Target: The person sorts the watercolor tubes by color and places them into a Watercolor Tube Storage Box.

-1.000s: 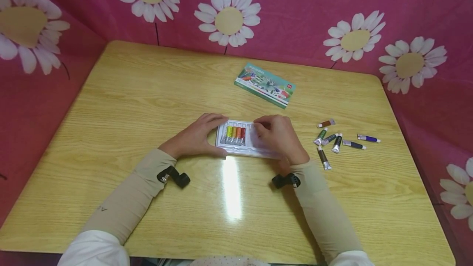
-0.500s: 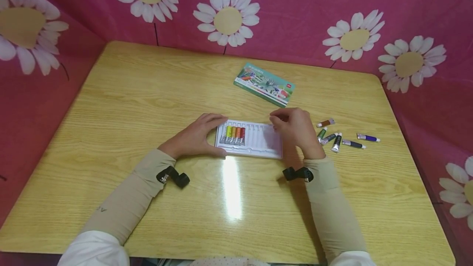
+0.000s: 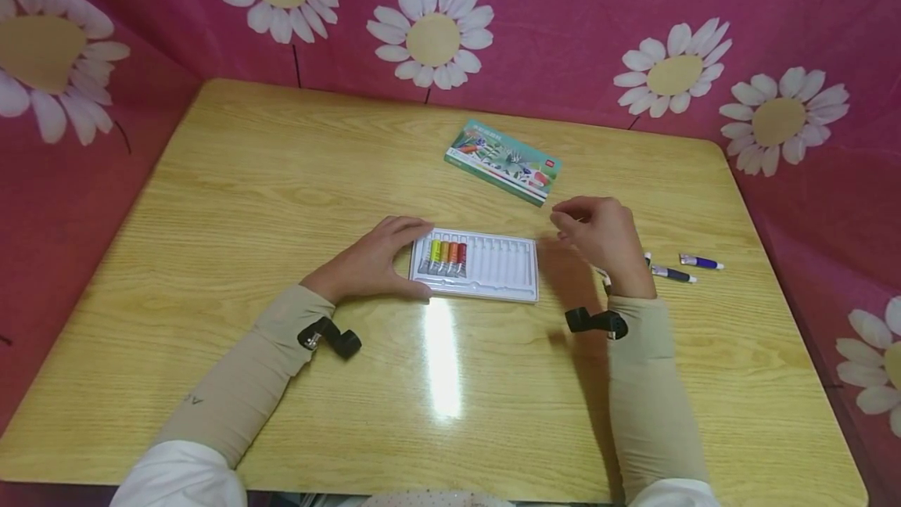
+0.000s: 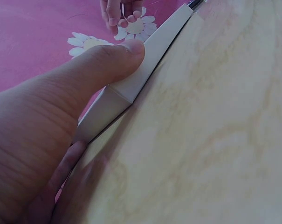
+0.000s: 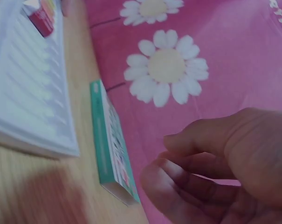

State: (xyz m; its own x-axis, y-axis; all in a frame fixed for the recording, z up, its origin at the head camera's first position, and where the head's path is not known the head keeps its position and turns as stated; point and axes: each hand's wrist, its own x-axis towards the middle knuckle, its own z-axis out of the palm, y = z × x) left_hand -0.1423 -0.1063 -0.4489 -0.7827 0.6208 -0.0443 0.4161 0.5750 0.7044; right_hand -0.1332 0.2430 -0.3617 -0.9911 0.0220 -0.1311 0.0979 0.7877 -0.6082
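Observation:
In the head view a white plastic tray (image 3: pixel 496 260) lies on the table with several small paint tubes (image 3: pixel 448 257), yellow to red, in its left slots; the slots to their right hold none. My left hand (image 3: pixel 376 260) grips the tray's left end, its thumb (image 4: pixel 127 58) at the near side in the left wrist view. Right of the tray, my right hand (image 3: pixel 605 237) hovers with loosely curled fingers. The right wrist view shows nothing between those fingers (image 5: pixel 196 135). Loose tubes lie beyond it, a blue tube (image 3: pixel 700 262) and a dark tube (image 3: pixel 673 275); others are hidden behind the hand and wrist.
A green printed paint box (image 3: pixel 503 163) lies flat behind the tray. The wooden table (image 3: pixel 281 178) meets a pink cloth (image 3: pixel 549 14) with white daisies along its back and sides.
My right hand has moved right, from over the tray to beside the loose tubes, uncovering the tray's right slots. My left hand and the tray have stayed in place.

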